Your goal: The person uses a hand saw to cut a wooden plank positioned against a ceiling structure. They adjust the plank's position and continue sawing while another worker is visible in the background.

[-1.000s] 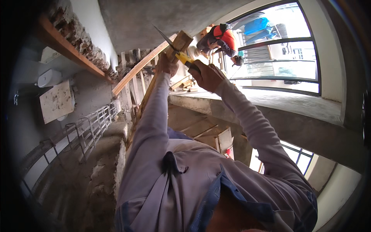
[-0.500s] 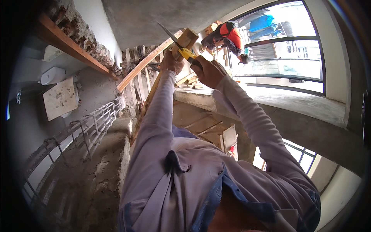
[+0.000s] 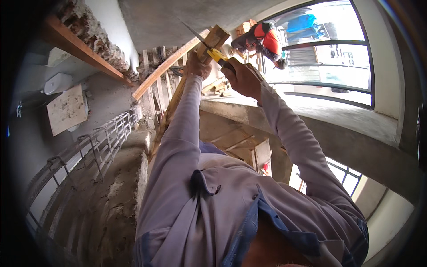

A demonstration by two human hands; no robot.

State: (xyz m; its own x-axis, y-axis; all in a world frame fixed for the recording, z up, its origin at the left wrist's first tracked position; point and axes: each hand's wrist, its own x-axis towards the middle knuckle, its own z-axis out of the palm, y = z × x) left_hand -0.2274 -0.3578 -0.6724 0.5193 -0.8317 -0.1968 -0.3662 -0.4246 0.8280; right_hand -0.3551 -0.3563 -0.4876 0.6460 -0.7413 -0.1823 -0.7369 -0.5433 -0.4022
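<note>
My right hand [image 3: 244, 81] is closed around the handle of a hand saw [image 3: 219, 58], which has a yellow and black grip. The narrow saw blade slants up and left across a wooden beam [image 3: 218, 37], close to its upper end. Just below the blade, my left hand [image 3: 197, 67] grips this beam, fingers wrapped round its side. The beam runs on down past my left forearm. How deep the blade sits in the wood cannot be made out.
A reddish timber [image 3: 89, 55] slants at the left, above a rebar cage [image 3: 104, 147] beside rough concrete. Another plank [image 3: 167, 67] leans behind my hands. A co-worker in an orange and dark top [image 3: 269, 40] bends near the large window. A concrete ledge [image 3: 338, 120] crosses the right.
My right hand and the saw handle have shifted slightly right and up. My left hand still grips the beam in nearly the same place.
</note>
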